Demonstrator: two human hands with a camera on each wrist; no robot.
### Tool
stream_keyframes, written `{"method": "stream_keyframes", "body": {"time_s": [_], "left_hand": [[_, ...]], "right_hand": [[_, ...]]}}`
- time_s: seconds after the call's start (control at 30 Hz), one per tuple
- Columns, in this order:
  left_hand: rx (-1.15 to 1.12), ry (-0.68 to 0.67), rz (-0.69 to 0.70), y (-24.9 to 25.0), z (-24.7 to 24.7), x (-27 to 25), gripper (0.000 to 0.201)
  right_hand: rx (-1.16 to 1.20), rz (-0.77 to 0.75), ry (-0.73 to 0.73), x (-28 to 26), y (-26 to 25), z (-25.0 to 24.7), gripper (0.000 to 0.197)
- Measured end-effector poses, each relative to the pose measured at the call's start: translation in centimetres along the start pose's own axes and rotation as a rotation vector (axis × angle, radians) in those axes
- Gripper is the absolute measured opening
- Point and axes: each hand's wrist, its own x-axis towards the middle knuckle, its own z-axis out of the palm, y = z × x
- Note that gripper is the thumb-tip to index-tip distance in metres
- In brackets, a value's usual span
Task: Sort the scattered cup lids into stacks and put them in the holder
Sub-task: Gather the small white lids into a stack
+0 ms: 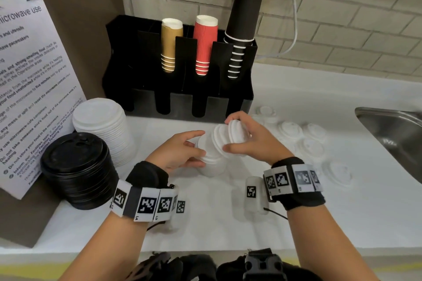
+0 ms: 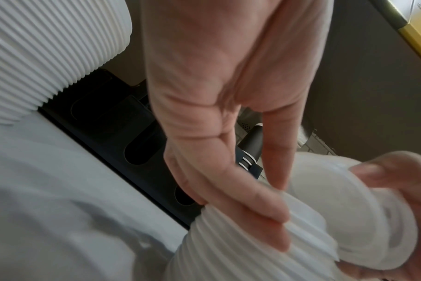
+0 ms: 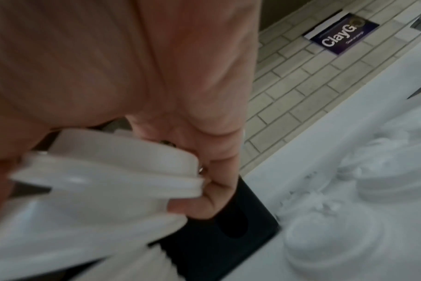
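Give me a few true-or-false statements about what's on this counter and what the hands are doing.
1. The right hand holds white lids. True.
2. The black lids sit in the holder. False: they stand stacked on the counter, left of it.
3. Loose lids lie right of the hands. True.
4. The left hand is empty. False: it grips a small lid stack.
5. The red cups lie in the sink. False: they stand in the holder.

The white cup lids (image 1: 230, 137) are seen as thin, smooth plastic with a matt sheen; the black lid stack (image 1: 77, 166) looks glossier. The holder (image 1: 178, 102) appears as matt black plastic. Ribbed paper is shown on the red cups (image 1: 204, 45). The sink (image 1: 392, 130) is brushed metal, the surface (image 1: 319, 212) smooth white.
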Motion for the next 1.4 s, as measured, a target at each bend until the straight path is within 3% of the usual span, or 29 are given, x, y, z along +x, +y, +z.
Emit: {"method": "stream_keyframes", "body": {"time_s": [0.63, 0.83, 0.93, 1.2, 1.4], "left_hand": [[0.005, -0.027, 0.026, -0.1, -0.3, 0.3, 0.058], [0.015, -0.061, -0.007, 0.3, -0.3, 0.4, 0.044], [0.009, -0.025, -0.003, 0.4, -0.3, 0.5, 0.055], [0.078, -0.040, 0.013, 0.5, 0.0, 0.7, 0.060], [0.095, -0.056, 0.034, 0.7, -0.1, 0.6, 0.056]], "right_hand": [[-0.205, 0.037, -0.081, 1.9, 0.0, 2.4, 0.053], [-0.242, 0.036, -0.097, 2.2, 0.0, 2.9, 0.054], [-0.260, 0.039, -0.111, 2.4, 0.0, 3.0, 0.056], [-0.089, 0.154, -0.081, 1.8, 0.6, 2.1, 0.072], [-0.043, 0.141, -0.084, 1.6, 0.4, 2.3, 0.079]]}}
